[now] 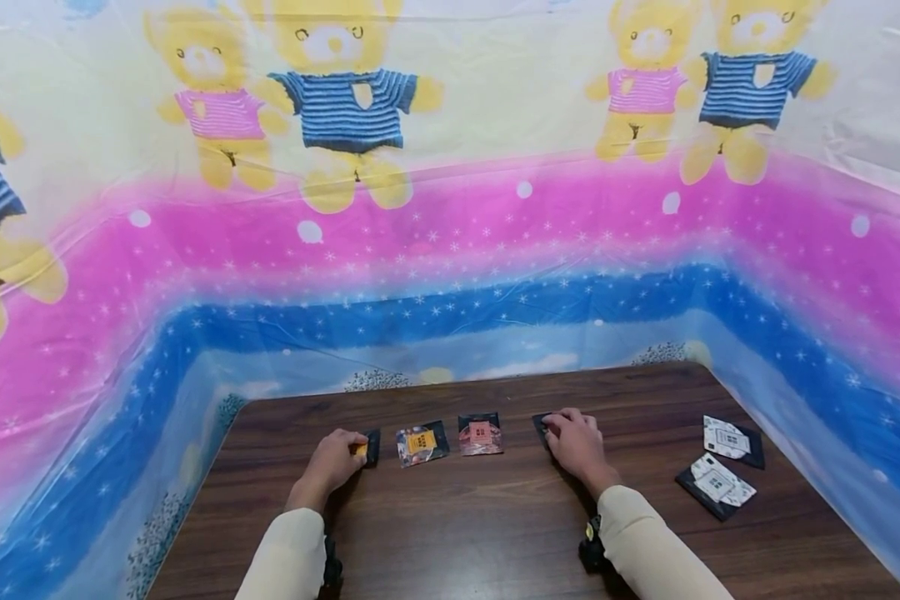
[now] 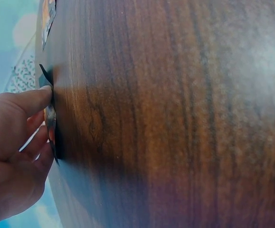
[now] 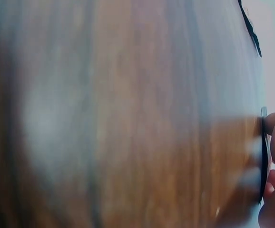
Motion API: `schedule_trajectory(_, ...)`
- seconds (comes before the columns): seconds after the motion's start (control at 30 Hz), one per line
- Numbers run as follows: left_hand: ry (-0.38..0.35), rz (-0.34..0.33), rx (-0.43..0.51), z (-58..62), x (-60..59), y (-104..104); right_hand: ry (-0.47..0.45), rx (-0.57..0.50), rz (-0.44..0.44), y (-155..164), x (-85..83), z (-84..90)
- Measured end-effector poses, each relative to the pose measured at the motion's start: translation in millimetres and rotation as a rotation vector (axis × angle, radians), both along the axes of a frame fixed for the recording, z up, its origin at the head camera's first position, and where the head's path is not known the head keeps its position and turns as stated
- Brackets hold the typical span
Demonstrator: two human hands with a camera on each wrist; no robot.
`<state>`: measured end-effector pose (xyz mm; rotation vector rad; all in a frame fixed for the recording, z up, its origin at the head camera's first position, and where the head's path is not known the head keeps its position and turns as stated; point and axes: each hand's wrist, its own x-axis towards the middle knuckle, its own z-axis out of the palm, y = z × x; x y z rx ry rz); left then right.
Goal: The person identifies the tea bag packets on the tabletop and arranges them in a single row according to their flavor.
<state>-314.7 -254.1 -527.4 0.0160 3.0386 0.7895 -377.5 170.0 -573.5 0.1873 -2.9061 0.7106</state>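
- My left hand (image 1: 335, 460) pinches a small dark packet (image 1: 372, 447) lying on the counter (image 1: 495, 517), left of the middle.
- My right hand (image 1: 576, 442) covers another dark packet (image 1: 542, 422) with curled fingers, right of the middle.
- Between them lie an orange-labelled packet (image 1: 422, 442) and a red-labelled packet (image 1: 480, 434).
- Far right rest two white-labelled packets (image 1: 723, 463), just beside each other.

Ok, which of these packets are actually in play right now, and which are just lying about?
In hand:
- left hand on the dark packet at the row's left end
- right hand on the dark packet at the row's right end

Lying about:
- orange-label packet
- red-label packet
- two white-label packets, far right of the table
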Motion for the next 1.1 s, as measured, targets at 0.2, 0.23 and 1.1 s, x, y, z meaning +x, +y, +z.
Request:
schedule_trajectory(0.2,0.007,-0.004,-0.004,0.0,-0.2,0,-0.004,0.001,0.006,-9,0.7,1.6)
schedule_trajectory(0.23,0.008,-0.004,-0.002,0.2,-0.2,0,-0.001,0.003,0.008,-11,0.8,1.7)
schedule_trajectory(1.1,-0.012,0.012,0.018,0.3,0.2,0,0.03,0.013,-0.003,-48,0.1,3.0)
